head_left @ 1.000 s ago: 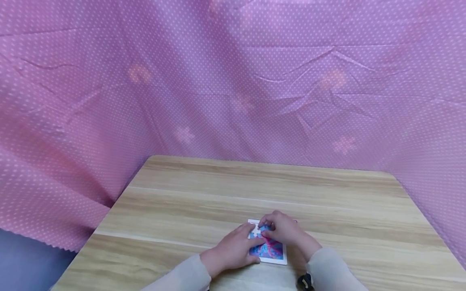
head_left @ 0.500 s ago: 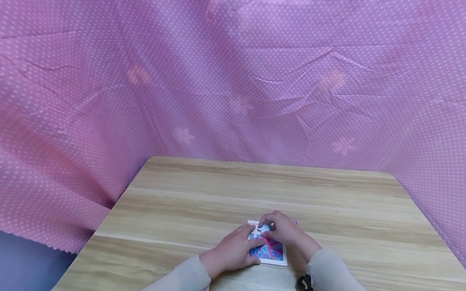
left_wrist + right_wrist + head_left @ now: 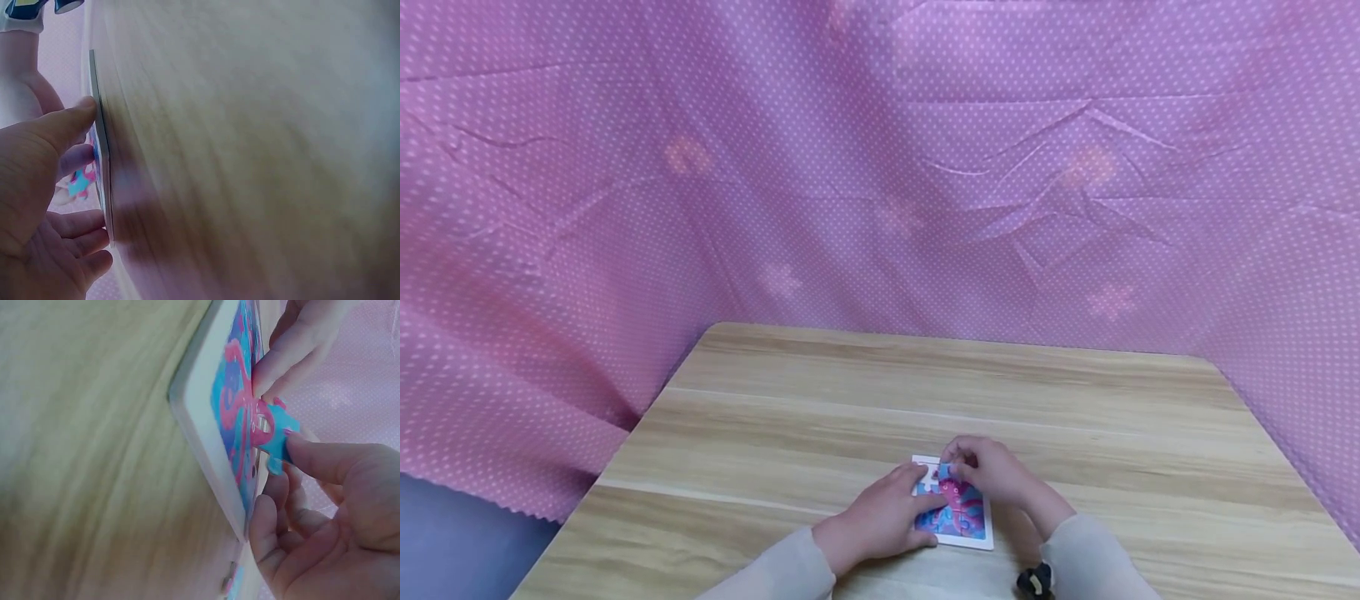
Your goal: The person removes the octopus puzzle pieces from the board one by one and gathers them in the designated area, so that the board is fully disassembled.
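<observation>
A small jigsaw puzzle [image 3: 966, 521] in a white-rimmed tray lies on the wooden table, with a pink figure on blue. My left hand [image 3: 880, 512] rests across the tray's left side, one finger over the picture and the thumb [image 3: 81, 112] at the near edge. Between thumb and fingers, my right hand [image 3: 996, 471] pinches a blue and pink puzzle piece [image 3: 278, 431]. That piece is tilted up over the upper part of the picture. To its left, a white gap [image 3: 931, 475] shows in the puzzle's upper left corner.
Beyond the tray's edge, another colourful piece [image 3: 234, 584] lies on the table in the right wrist view. A black device [image 3: 1033, 579] sits at the right sleeve. Pink dotted cloth [image 3: 880, 167] hangs behind and beside the wooden table [image 3: 775, 400].
My right hand has shifted slightly right, and the puzzle piece in its pinch is now tilted up, showing more of the pink figure beneath. My left hand has stayed on the tray.
</observation>
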`<action>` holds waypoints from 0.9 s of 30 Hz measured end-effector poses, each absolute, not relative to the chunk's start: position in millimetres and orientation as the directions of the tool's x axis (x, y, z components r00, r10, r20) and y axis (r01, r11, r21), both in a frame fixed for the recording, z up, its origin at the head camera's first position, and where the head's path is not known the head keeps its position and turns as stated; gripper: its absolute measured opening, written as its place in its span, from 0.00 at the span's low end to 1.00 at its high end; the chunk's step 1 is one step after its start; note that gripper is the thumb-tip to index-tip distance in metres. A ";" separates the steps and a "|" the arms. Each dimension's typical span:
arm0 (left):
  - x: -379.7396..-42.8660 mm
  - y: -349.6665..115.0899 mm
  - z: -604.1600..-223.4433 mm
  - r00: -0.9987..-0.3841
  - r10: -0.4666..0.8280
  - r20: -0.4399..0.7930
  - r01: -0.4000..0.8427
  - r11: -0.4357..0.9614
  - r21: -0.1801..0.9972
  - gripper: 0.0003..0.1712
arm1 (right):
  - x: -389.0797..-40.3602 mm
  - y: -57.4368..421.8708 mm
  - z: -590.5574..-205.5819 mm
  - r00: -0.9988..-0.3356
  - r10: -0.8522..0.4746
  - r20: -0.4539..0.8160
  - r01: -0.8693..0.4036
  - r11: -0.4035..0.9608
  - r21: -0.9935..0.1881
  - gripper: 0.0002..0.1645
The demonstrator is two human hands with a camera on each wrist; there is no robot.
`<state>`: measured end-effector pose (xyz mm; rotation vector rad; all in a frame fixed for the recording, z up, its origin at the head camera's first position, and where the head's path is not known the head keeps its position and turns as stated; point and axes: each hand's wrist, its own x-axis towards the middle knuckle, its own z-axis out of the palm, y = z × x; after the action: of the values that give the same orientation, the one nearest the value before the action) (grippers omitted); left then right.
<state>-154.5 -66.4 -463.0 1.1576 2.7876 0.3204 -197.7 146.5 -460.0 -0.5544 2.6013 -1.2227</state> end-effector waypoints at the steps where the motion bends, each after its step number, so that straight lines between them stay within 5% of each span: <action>1: -154.2 -66.4 -462.7 -0.705 0.709 -0.017 0.687 0.688 0.234 0.29 | -198.2 147.4 -460.0 -0.909 -0.416 -0.030 -0.239 0.578 -0.780 0.06; 27: -152.5 -67.0 -469.2 -0.727 0.685 -0.055 0.656 0.716 0.237 0.30 | -192.0 231.4 -456.3 -0.966 -0.250 -0.061 -0.101 0.585 -0.805 0.06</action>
<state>-152.5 -67.0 -469.2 1.0922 2.7799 0.3039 -192.0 231.4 -456.3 -0.2959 2.6443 -1.3273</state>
